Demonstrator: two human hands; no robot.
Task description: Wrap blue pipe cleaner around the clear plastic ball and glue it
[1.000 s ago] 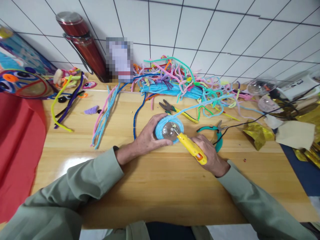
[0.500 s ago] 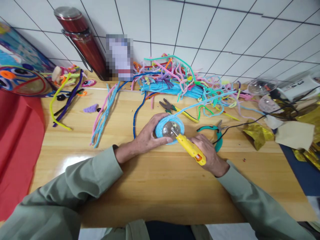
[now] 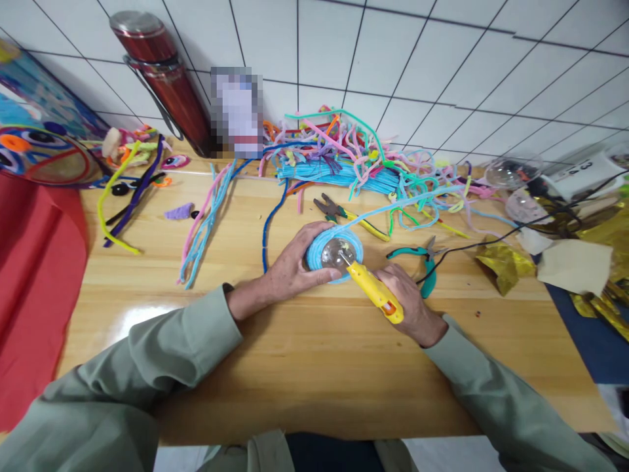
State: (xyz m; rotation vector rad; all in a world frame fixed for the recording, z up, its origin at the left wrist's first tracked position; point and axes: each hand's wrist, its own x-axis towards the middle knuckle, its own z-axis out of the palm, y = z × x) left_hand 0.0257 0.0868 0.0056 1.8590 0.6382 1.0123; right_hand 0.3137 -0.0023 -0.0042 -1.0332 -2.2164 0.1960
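Note:
A clear plastic ball (image 3: 335, 252) wrapped round its lower part with light blue pipe cleaner rests on the wooden table (image 3: 295, 367). My left hand (image 3: 289, 265) is closed round its left side, holding it steady. My right hand (image 3: 410, 301) grips a yellow glue gun (image 3: 374, 292) whose nozzle touches the bare top of the ball. A loose end of the blue pipe cleaner (image 3: 393, 208) trails from the ball up to the right.
A heap of coloured pipe cleaners (image 3: 344, 157) lies at the back, with pliers (image 3: 330, 210) and teal-handled pliers (image 3: 426, 262) close by. A red flask (image 3: 162, 78) leans on the tiled wall. Red cloth (image 3: 34, 275) lies left, gold foil (image 3: 506, 265) and clear half-spheres (image 3: 514, 172) right.
The glue gun's nozzle has shifted slightly on the ball's top. Both hands stay in nearly the same place; the view has moved a little.

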